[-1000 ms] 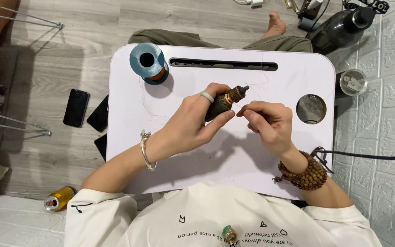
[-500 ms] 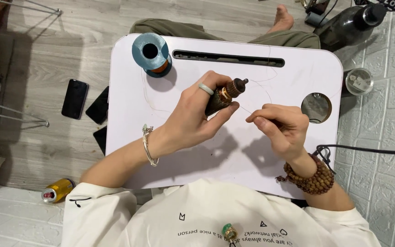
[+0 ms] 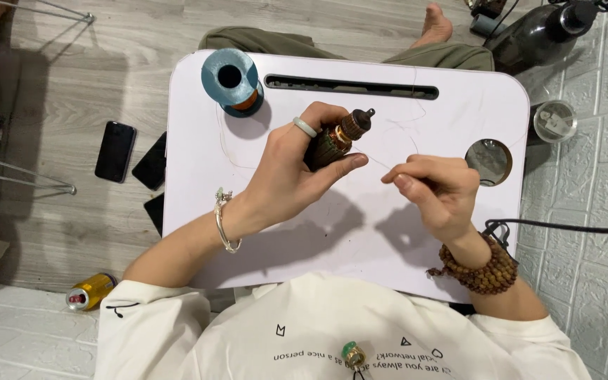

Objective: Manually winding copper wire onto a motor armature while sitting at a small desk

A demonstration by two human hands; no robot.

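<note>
The left hand (image 3: 297,172) is closed round a small dark, ribbed spool-like piece (image 3: 336,141) with coppery bands and a dark knob at its tip, thumb beneath and fingers wrapped over the top, holding it tilted above the middle of the white lap table (image 3: 304,232); the right hand (image 3: 438,193) sits just to the right of it, apart from the piece, thumb and forefinger pinched together on a very fine thread (image 3: 388,165) that runs toward the piece and loops faintly over the table; a pale ring shows on the left hand, a thin bangle on that wrist, a brown bead bracelet (image 3: 483,271) on the right wrist; a blue spool (image 3: 230,77) stands at the table's far left corner, beside a long slot; a round hole (image 3: 488,162) opens near the right edge; on the wooden floor lie dark phones (image 3: 115,150) to the left, and a yellow can (image 3: 89,291).
</note>
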